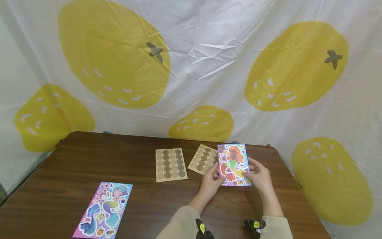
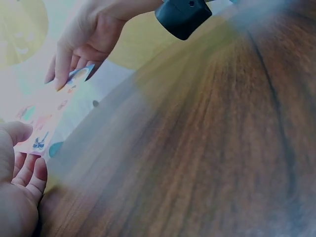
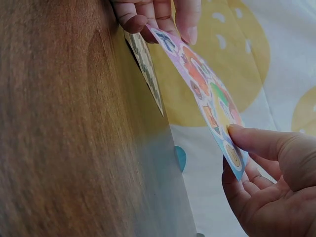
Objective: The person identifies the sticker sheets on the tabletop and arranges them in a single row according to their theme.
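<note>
Both hands hold one mermaid sticker sheet raised over the right part of the table, its printed side facing the head camera. My left hand pinches the lower left edge between thumb and fingers. On the opposite edge, my right hand grips with the thumb on the front and the fingers behind. In the right wrist view the sheet appears nearly edge-on, slightly bowed between the hands. A tan sheet of round stickers lies behind it, partly hidden by the held sheet and the left hand.
Another tan sheet of round stickers lies flat left of the hands. Farther left, near the front, rests a second mermaid sticker sheet with blue figures. The brown wooden table ends at a white curtain printed with yellow fruit.
</note>
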A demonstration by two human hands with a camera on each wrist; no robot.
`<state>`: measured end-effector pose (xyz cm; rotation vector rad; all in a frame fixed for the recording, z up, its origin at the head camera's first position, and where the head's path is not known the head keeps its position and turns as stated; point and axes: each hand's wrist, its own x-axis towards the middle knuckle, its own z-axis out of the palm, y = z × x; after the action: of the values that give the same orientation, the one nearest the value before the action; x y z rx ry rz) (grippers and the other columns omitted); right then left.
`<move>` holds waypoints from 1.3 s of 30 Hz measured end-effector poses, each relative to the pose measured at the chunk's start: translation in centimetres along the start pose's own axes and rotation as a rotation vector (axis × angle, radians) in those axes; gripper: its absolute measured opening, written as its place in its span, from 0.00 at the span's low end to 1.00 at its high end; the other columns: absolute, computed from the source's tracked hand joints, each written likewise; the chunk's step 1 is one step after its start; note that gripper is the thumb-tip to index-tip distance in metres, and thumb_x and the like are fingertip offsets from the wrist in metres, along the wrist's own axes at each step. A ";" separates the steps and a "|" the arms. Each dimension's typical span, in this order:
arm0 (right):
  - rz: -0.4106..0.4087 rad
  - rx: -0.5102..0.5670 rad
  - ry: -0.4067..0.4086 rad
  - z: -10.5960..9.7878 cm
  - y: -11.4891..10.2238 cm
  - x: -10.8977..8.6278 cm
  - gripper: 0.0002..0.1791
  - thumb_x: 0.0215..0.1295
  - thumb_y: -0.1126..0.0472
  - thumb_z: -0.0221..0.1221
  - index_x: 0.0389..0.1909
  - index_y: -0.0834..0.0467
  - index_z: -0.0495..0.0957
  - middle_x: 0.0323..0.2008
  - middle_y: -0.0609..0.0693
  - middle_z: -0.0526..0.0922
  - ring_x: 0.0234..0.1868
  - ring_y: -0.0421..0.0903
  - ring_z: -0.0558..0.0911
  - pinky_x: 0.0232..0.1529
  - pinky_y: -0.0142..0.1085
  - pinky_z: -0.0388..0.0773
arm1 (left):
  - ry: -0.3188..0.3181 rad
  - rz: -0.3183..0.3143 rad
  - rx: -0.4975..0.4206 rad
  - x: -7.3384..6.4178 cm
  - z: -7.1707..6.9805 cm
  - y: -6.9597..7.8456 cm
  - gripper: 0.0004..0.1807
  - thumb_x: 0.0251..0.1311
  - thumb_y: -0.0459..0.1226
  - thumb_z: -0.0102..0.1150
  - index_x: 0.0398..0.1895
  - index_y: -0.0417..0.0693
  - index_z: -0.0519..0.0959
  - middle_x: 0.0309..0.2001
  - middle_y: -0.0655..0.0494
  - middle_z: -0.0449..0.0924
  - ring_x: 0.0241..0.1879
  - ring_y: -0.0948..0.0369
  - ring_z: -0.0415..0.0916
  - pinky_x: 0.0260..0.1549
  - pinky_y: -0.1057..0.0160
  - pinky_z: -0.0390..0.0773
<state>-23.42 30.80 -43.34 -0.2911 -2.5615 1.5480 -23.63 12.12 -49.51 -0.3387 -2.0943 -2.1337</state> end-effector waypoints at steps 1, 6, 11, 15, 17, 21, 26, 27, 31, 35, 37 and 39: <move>-0.008 0.000 -0.004 0.0 0.0 0.0 0.36 0.56 0.72 0.65 0.67 0.62 0.65 0.42 0.60 0.77 0.35 0.47 0.78 0.31 0.32 0.78 | -0.006 -0.003 -0.007 0.0 -0.1 0.0 0.37 0.47 0.24 0.66 0.64 0.28 0.65 0.36 0.54 0.75 0.28 0.67 0.71 0.27 0.71 0.77; -0.037 -0.004 -0.048 0.1 -0.3 0.0 0.39 0.55 0.72 0.65 0.69 0.62 0.63 0.41 0.61 0.78 0.33 0.47 0.78 0.32 0.33 0.78 | -0.052 -0.039 -0.045 0.2 -0.5 0.0 0.41 0.49 0.23 0.64 0.69 0.32 0.60 0.36 0.53 0.76 0.28 0.66 0.72 0.27 0.70 0.77; -0.041 0.002 -0.085 0.1 -0.4 -0.2 0.41 0.54 0.72 0.66 0.70 0.61 0.61 0.40 0.61 0.78 0.32 0.46 0.80 0.33 0.33 0.79 | -0.075 -0.048 -0.065 0.2 -0.8 -0.3 0.43 0.49 0.21 0.63 0.71 0.37 0.58 0.35 0.55 0.74 0.27 0.66 0.71 0.26 0.70 0.77; -0.045 -0.004 -0.113 0.2 -0.4 -0.3 0.42 0.54 0.72 0.66 0.70 0.61 0.60 0.40 0.61 0.78 0.32 0.46 0.80 0.34 0.34 0.79 | -0.089 -0.054 -0.079 0.2 -1.2 -0.2 0.45 0.47 0.18 0.62 0.72 0.39 0.58 0.34 0.54 0.73 0.27 0.66 0.71 0.25 0.69 0.77; -0.047 -0.010 -0.125 0.2 -0.4 -0.4 0.42 0.54 0.71 0.66 0.71 0.61 0.60 0.40 0.60 0.78 0.33 0.47 0.80 0.35 0.34 0.78 | -0.099 -0.054 -0.087 0.1 -1.4 -0.2 0.46 0.47 0.18 0.61 0.72 0.41 0.57 0.34 0.52 0.73 0.27 0.65 0.71 0.26 0.69 0.78; -0.052 -0.010 -0.144 0.3 -0.6 -0.4 0.43 0.54 0.71 0.66 0.71 0.59 0.59 0.39 0.60 0.78 0.33 0.48 0.80 0.36 0.35 0.78 | -0.107 -0.047 -0.101 0.0 -1.9 -0.2 0.47 0.47 0.18 0.61 0.73 0.45 0.57 0.34 0.51 0.74 0.28 0.64 0.71 0.27 0.69 0.78; -0.059 -0.001 -0.176 0.6 -0.8 -0.6 0.44 0.53 0.71 0.67 0.71 0.59 0.59 0.37 0.58 0.78 0.32 0.48 0.80 0.36 0.36 0.77 | -0.101 -0.045 -0.134 -0.1 -2.4 -0.3 0.47 0.47 0.18 0.61 0.73 0.46 0.58 0.32 0.51 0.74 0.28 0.64 0.71 0.28 0.69 0.77; -0.065 0.000 -0.183 0.6 -0.8 -0.6 0.45 0.52 0.71 0.67 0.71 0.60 0.58 0.36 0.58 0.78 0.32 0.48 0.80 0.35 0.36 0.77 | -0.102 -0.045 -0.136 -0.1 -2.5 -0.3 0.47 0.47 0.18 0.62 0.73 0.46 0.57 0.32 0.51 0.74 0.28 0.64 0.71 0.28 0.69 0.78; -0.093 0.005 -0.193 0.9 -1.0 -0.6 0.45 0.51 0.72 0.67 0.71 0.60 0.59 0.35 0.58 0.78 0.32 0.48 0.80 0.35 0.36 0.78 | -0.096 -0.065 -0.155 -0.2 -2.9 -0.1 0.48 0.47 0.19 0.62 0.74 0.49 0.57 0.31 0.51 0.74 0.28 0.63 0.71 0.28 0.70 0.77; -0.111 0.022 -0.208 1.2 -1.2 -0.6 0.45 0.50 0.74 0.67 0.71 0.61 0.59 0.34 0.59 0.78 0.31 0.48 0.80 0.34 0.36 0.79 | -0.094 -0.083 -0.189 -0.4 -3.4 0.3 0.48 0.48 0.18 0.61 0.74 0.49 0.56 0.32 0.50 0.75 0.29 0.62 0.72 0.28 0.70 0.78; -0.118 0.026 -0.222 1.3 -1.3 -0.7 0.45 0.50 0.74 0.67 0.71 0.62 0.58 0.34 0.59 0.78 0.30 0.48 0.80 0.34 0.36 0.79 | -0.098 -0.081 -0.203 -0.6 -3.8 0.8 0.48 0.48 0.18 0.60 0.74 0.48 0.55 0.32 0.49 0.76 0.29 0.62 0.73 0.28 0.69 0.78; -0.120 0.035 -0.231 1.4 -1.6 -0.9 0.45 0.50 0.75 0.67 0.71 0.62 0.58 0.33 0.59 0.78 0.30 0.48 0.81 0.33 0.36 0.80 | -0.103 -0.071 -0.212 -0.9 -4.2 1.6 0.47 0.47 0.17 0.59 0.74 0.43 0.55 0.32 0.47 0.77 0.29 0.61 0.73 0.29 0.68 0.79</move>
<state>-23.03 28.68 -42.61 0.0476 -2.6594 1.6673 -22.67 7.86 -48.25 -0.4111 -1.9629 -2.4364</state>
